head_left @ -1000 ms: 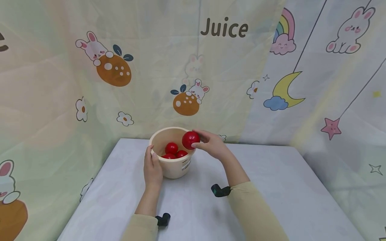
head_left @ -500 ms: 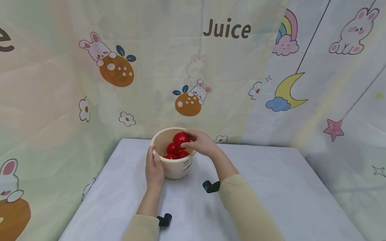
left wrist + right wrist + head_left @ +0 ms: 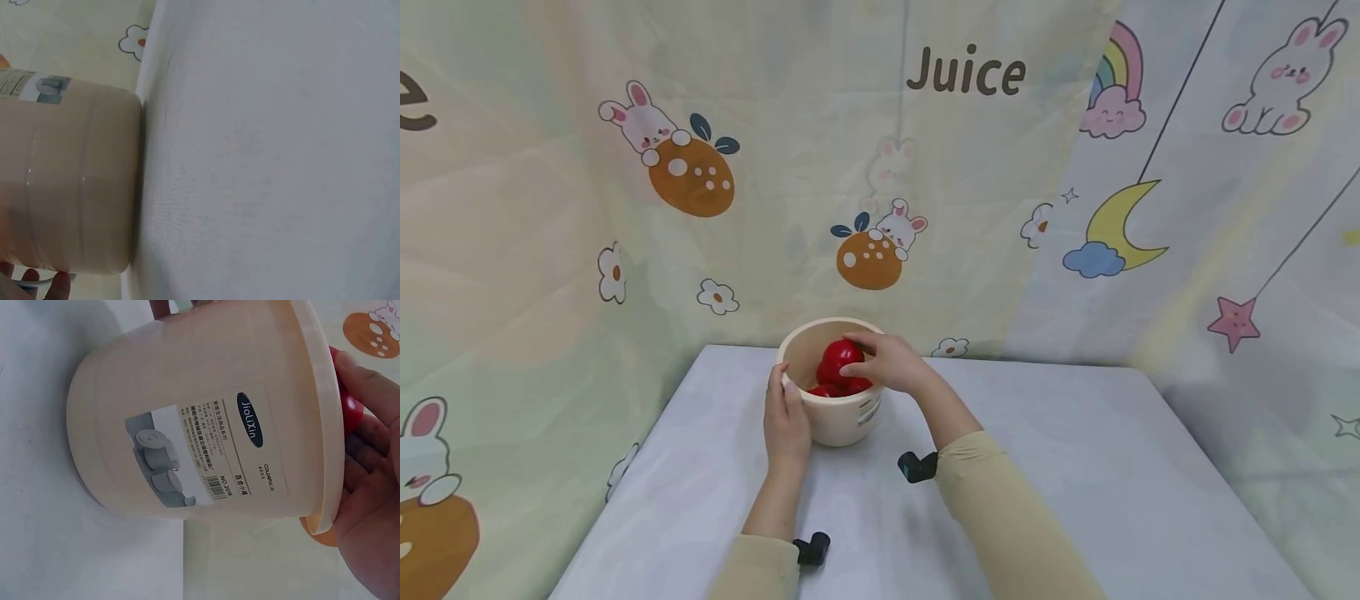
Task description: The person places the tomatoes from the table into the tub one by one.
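A cream plastic bucket (image 3: 838, 427) stands upright near the table's far edge. My left hand (image 3: 787, 425) holds its left side, with fingertips at the rim. Over the bucket's mouth, my right hand (image 3: 891, 364) pinches a shiny red ball (image 3: 842, 357) between thumb and fingers, low inside the rim. Other red balls (image 3: 824, 390) lie in the bottom, partly hidden by the near wall. In the right wrist view, the held ball (image 3: 352, 411) shows past the rim, and a printed label (image 3: 209, 453) faces the camera. The left wrist view shows fingertips (image 3: 59, 287) against the bucket wall.
A white cloth covers the table (image 3: 1075, 467). Behind it hangs a printed curtain (image 3: 775, 167) with rabbits, flowers and a moon, close to the bucket's far side. Small black wrist cameras (image 3: 917, 467) sit at both sleeves.
My right hand has moved left and down with the red ball, from the bucket's right rim to inside its mouth. The left hand stays on the bucket.
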Motion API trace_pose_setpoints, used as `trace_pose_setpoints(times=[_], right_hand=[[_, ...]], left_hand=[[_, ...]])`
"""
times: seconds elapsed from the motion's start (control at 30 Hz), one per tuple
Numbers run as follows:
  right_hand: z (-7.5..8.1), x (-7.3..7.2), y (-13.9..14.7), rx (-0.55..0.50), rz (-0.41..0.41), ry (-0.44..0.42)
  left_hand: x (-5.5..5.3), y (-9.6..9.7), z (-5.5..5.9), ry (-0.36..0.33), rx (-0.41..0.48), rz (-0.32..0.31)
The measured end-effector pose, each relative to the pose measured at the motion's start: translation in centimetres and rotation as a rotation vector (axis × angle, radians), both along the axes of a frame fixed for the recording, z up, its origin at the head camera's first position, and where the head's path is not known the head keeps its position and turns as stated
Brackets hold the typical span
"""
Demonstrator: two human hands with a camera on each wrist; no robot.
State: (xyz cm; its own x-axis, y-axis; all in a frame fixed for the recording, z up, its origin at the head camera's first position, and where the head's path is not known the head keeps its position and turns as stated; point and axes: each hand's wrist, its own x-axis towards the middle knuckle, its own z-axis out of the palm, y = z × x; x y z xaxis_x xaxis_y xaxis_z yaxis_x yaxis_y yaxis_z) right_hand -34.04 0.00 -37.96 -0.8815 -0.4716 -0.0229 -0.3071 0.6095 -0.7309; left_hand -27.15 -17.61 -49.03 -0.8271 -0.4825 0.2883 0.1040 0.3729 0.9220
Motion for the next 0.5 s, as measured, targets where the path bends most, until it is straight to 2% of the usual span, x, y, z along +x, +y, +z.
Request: trace_pose_setpoints(times=[0.23,0.5], right_hand=[[-0.26,0.13,-0.13,0.009,0.029,0.02],[-0.76,0.26,-0.08,-0.003,0.006,0.016]], left_hand=[[0.06,-0.02,0.07,0.009,-0.004,-0.005],[0.18,-0.08,0.06,0.021,-0.002,-0.015]])
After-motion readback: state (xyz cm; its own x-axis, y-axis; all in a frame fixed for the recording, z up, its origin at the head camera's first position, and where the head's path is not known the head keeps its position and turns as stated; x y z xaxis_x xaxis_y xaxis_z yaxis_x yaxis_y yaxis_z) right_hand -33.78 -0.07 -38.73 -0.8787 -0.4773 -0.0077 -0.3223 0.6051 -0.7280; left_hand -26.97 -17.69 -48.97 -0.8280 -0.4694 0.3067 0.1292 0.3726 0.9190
